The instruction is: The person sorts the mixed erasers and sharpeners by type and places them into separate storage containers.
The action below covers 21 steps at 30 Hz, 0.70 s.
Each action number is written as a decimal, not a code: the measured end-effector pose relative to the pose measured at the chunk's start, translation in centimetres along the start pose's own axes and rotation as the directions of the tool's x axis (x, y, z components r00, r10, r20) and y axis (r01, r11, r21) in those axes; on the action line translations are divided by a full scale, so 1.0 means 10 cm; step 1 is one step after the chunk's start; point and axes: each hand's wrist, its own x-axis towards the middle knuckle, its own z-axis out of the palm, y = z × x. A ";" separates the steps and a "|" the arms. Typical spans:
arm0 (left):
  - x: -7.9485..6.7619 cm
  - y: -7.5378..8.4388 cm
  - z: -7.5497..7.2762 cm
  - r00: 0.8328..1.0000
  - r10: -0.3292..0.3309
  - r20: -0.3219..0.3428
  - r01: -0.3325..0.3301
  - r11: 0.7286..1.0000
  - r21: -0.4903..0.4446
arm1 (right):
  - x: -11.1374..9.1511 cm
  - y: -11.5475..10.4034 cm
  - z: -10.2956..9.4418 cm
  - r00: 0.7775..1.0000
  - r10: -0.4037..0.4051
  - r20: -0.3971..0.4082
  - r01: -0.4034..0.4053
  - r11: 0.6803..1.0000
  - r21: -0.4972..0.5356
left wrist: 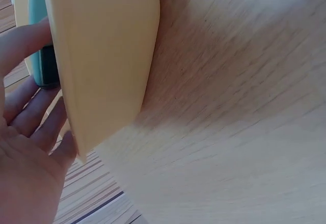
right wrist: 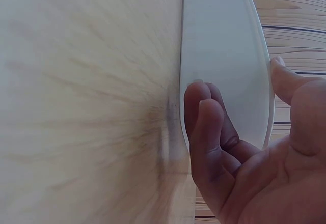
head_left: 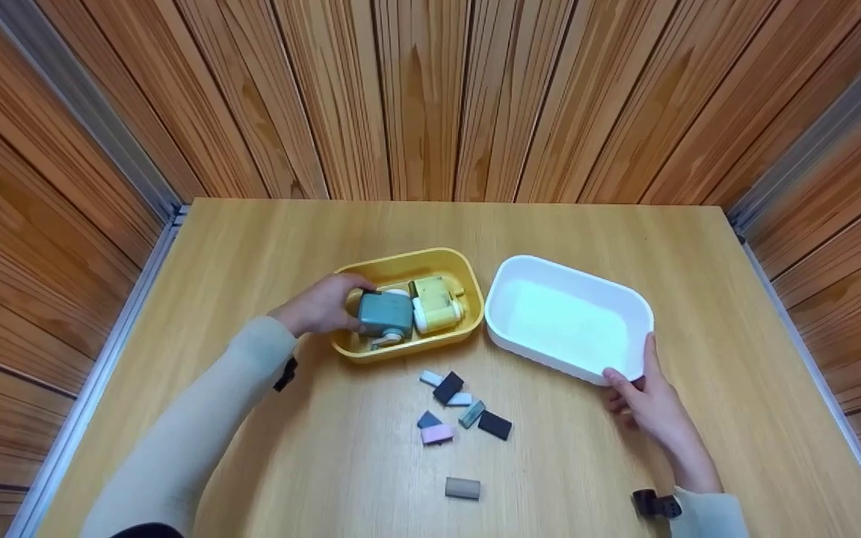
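My left hand (head_left: 328, 302) reaches over the left end of a yellow bin (head_left: 468, 273) and grips a teal crank pencil sharpener (head_left: 386, 312) inside it. A dark part of the teal sharpener shows between thumb and fingers in the left wrist view. Beside it in the bin lies a yellow pencil sharpener (head_left: 436, 300) with a white end. To the right stands a white bin (head_left: 565, 321) with nothing in it. My right hand (head_left: 651, 407) holds that bin at its near right corner, thumb on the rim and other fingers against the outer wall.
Several small eraser-like blocks lie in front of the bins, among them a black block (head_left: 495, 425), a pink block (head_left: 438, 434) and a teal block (head_left: 471, 413). A grey block (head_left: 463, 489) lies nearer the front. Wooden panels (head_left: 430, 104) wall the table at back and sides.
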 end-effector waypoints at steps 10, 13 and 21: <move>-0.04 -0.03 0.04 1.000 0.023 -0.019 -0.022 0.998 0.052 | 0.02 0.00 -0.02 1.000 0.015 0.017 -0.015 1.000 0.025; -0.05 -0.03 0.04 0.999 0.016 -0.029 -0.014 0.998 0.056 | 0.01 0.00 -0.02 1.000 0.018 0.018 -0.018 1.000 0.018; -0.08 -0.06 0.06 0.997 0.063 -0.044 -0.060 0.995 0.080 | 0.00 -0.01 0.00 1.000 0.019 0.001 -0.019 1.000 0.024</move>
